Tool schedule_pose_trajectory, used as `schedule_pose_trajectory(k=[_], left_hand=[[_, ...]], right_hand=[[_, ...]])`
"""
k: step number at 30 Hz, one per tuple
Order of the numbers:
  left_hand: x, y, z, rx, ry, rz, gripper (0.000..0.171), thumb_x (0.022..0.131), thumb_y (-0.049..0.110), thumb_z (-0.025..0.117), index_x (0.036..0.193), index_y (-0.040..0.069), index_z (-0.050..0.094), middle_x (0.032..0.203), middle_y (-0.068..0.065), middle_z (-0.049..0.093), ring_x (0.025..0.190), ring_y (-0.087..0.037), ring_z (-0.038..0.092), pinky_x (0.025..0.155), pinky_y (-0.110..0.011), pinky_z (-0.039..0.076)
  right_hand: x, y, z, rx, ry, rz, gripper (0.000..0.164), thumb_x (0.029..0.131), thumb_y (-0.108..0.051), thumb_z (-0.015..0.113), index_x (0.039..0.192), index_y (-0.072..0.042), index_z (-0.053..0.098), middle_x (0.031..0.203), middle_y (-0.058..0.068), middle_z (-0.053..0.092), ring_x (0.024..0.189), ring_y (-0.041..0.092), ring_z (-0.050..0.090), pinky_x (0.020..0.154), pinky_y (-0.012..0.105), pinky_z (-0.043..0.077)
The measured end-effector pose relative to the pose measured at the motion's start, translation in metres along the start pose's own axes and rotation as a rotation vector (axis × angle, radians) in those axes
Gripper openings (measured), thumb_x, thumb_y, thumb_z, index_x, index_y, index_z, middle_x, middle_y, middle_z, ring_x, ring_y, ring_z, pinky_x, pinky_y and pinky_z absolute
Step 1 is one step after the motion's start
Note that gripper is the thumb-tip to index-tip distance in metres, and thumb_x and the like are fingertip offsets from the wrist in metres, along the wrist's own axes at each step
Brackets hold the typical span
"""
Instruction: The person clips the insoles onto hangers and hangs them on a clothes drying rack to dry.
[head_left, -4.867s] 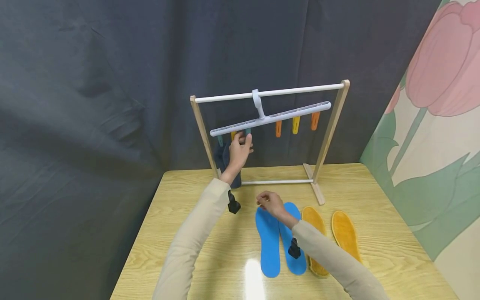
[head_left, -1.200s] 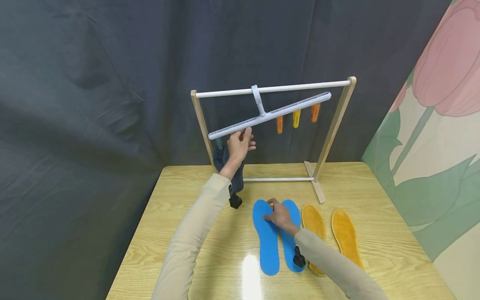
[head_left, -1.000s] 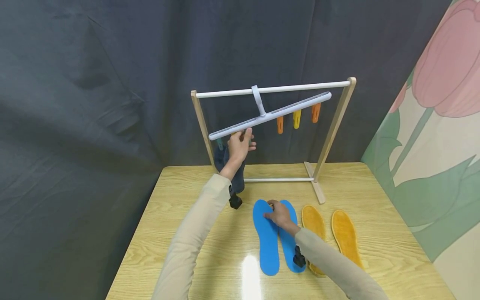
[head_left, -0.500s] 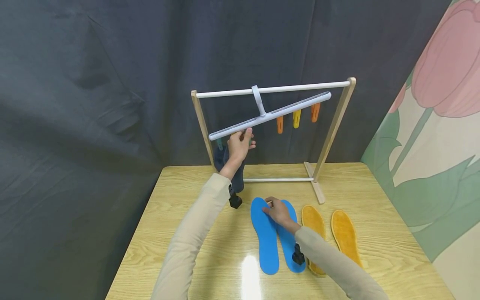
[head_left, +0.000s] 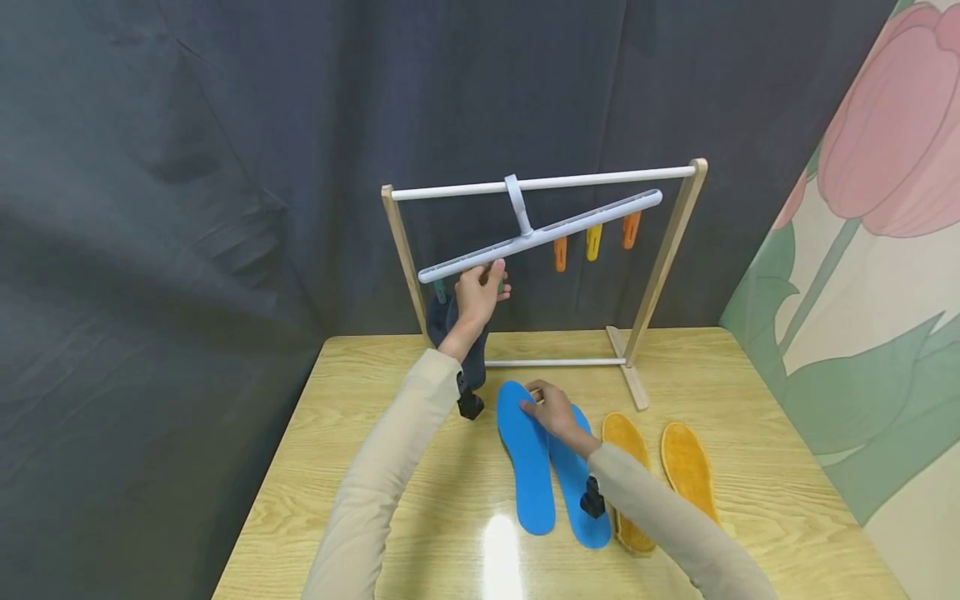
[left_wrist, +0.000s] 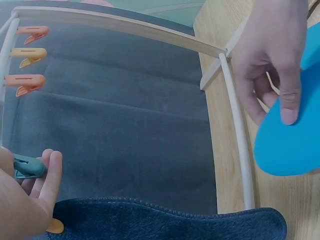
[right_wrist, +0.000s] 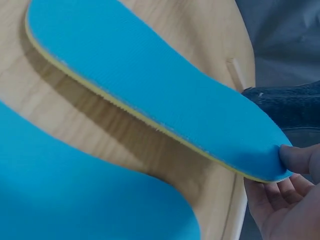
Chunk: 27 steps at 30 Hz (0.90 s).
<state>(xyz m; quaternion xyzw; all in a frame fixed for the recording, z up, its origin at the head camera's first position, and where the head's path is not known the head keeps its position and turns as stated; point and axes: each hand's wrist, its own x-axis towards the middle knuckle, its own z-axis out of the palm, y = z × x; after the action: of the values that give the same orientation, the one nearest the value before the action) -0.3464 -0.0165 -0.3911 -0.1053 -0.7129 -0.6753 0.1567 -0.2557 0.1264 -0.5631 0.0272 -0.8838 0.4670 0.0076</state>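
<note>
My right hand [head_left: 553,411] pinches the toe end of a blue insole [right_wrist: 150,80], thumb on top and fingers beneath. In the right wrist view this insole is raised off the table, with a shadow under its yellow edge. A second blue insole [head_left: 579,492] lies beside it on the table. My left hand [head_left: 476,298] is up at the grey clip hanger [head_left: 540,237], with a green clothespin [left_wrist: 29,166] held between thumb and fingers. Dark blue insoles [left_wrist: 165,220] hang from the hanger's left end, partly behind the left hand. The hanger tilts down to the left.
A wooden drying rack [head_left: 667,258] with white bars carries the hanger. Two orange clothespins [head_left: 631,229] and a yellow clothespin [head_left: 593,242] hang at its right. Two yellow insoles [head_left: 688,467] lie at the right of the table [head_left: 337,467]. A dark curtain stands behind.
My right hand has taken hold of the left blue insole and lifted its toe end, moving it up and left toward the rack. My left hand stays at the hanger, now holding the green clothespin.
</note>
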Motion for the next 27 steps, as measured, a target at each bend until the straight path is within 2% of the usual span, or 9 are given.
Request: schedule_pose_trajectory(k=[5,13,20,27], left_hand=[[0.002,-0.002,-0.001,-0.003,-0.009,0.007,0.038,0.101,0.027,0.06,0.103,-0.01,0.069,0.098,-0.023,0.07,0.08,-0.034,0.072,0.069,-0.028,0.061],[0.003,0.0,-0.004,0.012,-0.032,-0.009,0.039,0.101,0.03,0.06,0.109,-0.007,0.069,0.103,-0.019,0.07,0.08,-0.03,0.073,0.068,-0.026,0.061],[0.003,0.0,-0.006,0.04,-0.057,-0.022,0.04,0.101,0.033,0.058,0.108,-0.004,0.069,0.107,-0.022,0.069,0.083,-0.028,0.072,0.07,-0.025,0.061],[0.004,0.001,-0.009,-0.002,-0.103,-0.042,0.043,0.101,0.035,0.058,0.113,-0.006,0.067,0.108,-0.022,0.067,0.091,-0.031,0.071,0.079,-0.026,0.059]], right_hand=[[0.006,-0.009,-0.006,-0.002,0.012,-0.003,0.029,0.092,-0.006,0.071,0.119,0.005,0.064,0.101,0.017,0.065,0.087,0.029,0.062,0.067,0.038,0.054],[0.015,-0.026,-0.018,0.016,0.034,0.004,0.032,0.093,-0.008,0.069,0.121,0.007,0.062,0.108,0.023,0.065,0.097,0.037,0.063,0.075,0.045,0.056],[0.023,-0.035,-0.027,0.048,0.056,-0.028,0.033,0.094,-0.007,0.068,0.124,0.007,0.061,0.114,0.022,0.064,0.102,0.034,0.062,0.081,0.045,0.055],[0.028,-0.05,-0.035,0.077,0.073,-0.073,0.032,0.096,-0.007,0.066,0.123,0.008,0.061,0.112,0.023,0.063,0.102,0.035,0.06,0.083,0.046,0.054]])
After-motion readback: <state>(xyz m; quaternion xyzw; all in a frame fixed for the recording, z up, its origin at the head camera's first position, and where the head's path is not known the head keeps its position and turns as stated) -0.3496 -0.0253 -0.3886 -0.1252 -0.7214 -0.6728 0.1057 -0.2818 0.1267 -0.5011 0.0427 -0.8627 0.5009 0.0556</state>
